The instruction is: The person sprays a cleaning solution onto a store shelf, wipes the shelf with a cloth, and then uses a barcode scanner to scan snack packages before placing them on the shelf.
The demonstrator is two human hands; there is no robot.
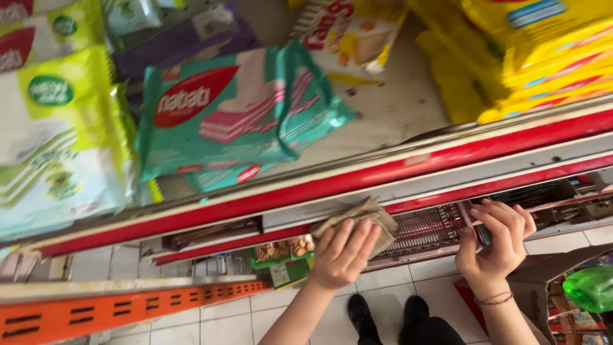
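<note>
My left hand (341,252) presses a crumpled beige cloth (367,217) against the white and red front edge of a shop shelf (383,176). My right hand (498,239) grips the edge of a lower red wire shelf (428,230), fingers curled over it; a thin bracelet sits at the wrist. Above the edge, on the shelf board, lies a teal packet of pink wafers (236,108), tilted, with a second teal packet partly hidden beneath it.
Green-and-white snack bags (57,140) fill the shelf's left side, yellow packets (530,57) the right, a cream wafer pack (348,32) behind. Below are an orange slotted rail (128,306), a snack packet (284,255), a cardboard box (549,281), white floor tiles and my black shoes (389,313).
</note>
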